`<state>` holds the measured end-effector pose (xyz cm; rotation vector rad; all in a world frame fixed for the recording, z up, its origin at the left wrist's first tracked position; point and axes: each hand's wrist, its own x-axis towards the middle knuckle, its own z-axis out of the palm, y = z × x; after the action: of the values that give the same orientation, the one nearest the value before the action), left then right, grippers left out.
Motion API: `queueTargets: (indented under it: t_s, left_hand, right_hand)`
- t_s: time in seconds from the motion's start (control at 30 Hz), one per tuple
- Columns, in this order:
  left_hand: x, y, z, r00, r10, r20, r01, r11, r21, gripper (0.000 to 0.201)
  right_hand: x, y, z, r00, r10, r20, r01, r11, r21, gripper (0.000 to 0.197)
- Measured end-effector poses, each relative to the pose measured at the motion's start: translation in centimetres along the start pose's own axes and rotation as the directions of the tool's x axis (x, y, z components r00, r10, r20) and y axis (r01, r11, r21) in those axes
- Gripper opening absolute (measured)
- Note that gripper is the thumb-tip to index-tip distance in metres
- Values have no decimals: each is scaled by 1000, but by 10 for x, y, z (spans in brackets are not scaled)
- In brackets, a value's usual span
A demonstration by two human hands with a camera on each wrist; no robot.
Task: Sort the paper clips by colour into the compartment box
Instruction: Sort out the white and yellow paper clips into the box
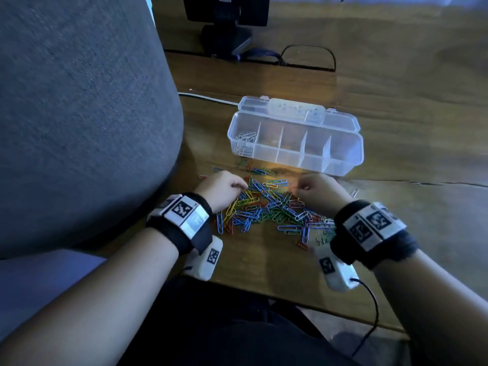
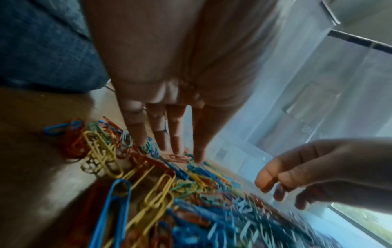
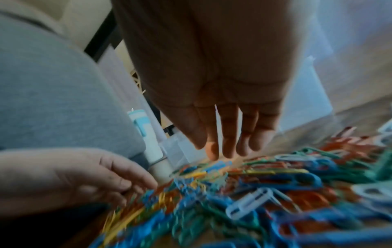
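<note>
Paper clips (image 1: 266,204): light, stiff, slippery, tangle-prone; pinch single loop. My left hand (image 1: 220,187) and right hand (image 1: 320,191): fingers extended, holding nothing.

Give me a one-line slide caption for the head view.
Both hands over mixed paper clips; compartment box open.

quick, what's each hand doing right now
Left hand: open, straight fingertips touching the paper clip pile, holding nothing.
Right hand: open, fingers extended over the pile, holding nothing.
</note>
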<state>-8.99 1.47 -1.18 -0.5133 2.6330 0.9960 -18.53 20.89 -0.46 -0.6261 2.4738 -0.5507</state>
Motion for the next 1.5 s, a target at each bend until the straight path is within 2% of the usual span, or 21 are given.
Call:
queueTargets:
  t_s: [0.07,0.13,0.2,0.33,0.43,0.53,0.67,0.77,0.8,0.83,0.9,0.97,1.03,1.07,1.2,1.33,1.4,1.5]
  left_hand:
    - [-8,-4,10,994,37,107,-53,986,156,37]
    - [-18,-9,15,987,-5,158,-31,974,224,45]
    - [-26,-16,13,991,-29,129,1,977,213,50]
    - [-42,-30,4,998,-55,28,44,955,295,52]
    - [-54,-40,8,989,-110,96,64,919,390,55]
    - [-62,-50,13,974,-175,143,105,911,399,63]
    - [-67,-59,14,986,-132,107,87,933,350,71]
    - [-71,-59,17,975,-72,212,-5,940,341,71]
    - [-72,-58,19,970,-47,237,-36,941,335,71]
    - [-71,-56,20,968,-19,249,-67,942,330,71]
    - [-69,-50,24,967,36,253,-122,935,333,71]
    - [-64,-41,29,964,79,253,-167,922,349,69]
    - [-60,-28,37,952,129,278,-231,898,374,68]
    - [-58,-21,41,941,156,300,-270,879,392,68]
    - [-49,6,51,906,214,365,-365,832,419,67]
    - [-41,14,57,899,204,389,-384,795,470,60]
    - [-37,15,57,913,220,343,-374,785,493,52]
    - [-30,21,56,931,338,139,-365,834,413,34]
  right_hand:
    - [-13,5,15,997,-79,-24,74,981,-182,20]
    - [-26,9,29,994,-86,61,99,960,-262,40]
    - [-36,12,37,990,-65,128,100,952,-289,56]
    - [-49,6,48,987,-106,123,136,952,-274,65]
    - [-55,-8,61,981,-117,154,164,928,-335,67]
    - [-61,-24,77,969,-121,217,196,910,-367,67]
    - [-69,-37,92,985,-78,153,132,915,-381,72]
    - [-75,-43,100,987,-30,161,81,944,-320,73]
    - [-77,-44,101,993,-22,119,56,954,-294,73]
    - [-79,-44,101,999,13,42,-1,963,-269,72]
    - [-83,-41,96,980,173,-100,-189,962,-196,70]
    - [-84,-29,92,957,279,-73,-288,944,-159,70]
    - [-87,-19,91,972,236,15,-232,963,-135,70]
    - [-89,-15,91,978,206,17,-203,974,-101,69]
    - [-98,4,90,962,235,-142,-243,969,-43,52]
    - [-105,14,87,962,226,-153,-243,965,-99,35]
    - [-104,14,78,942,232,-242,-258,963,-81,34]
    - [-85,13,58,935,185,-304,-211,976,-57,34]
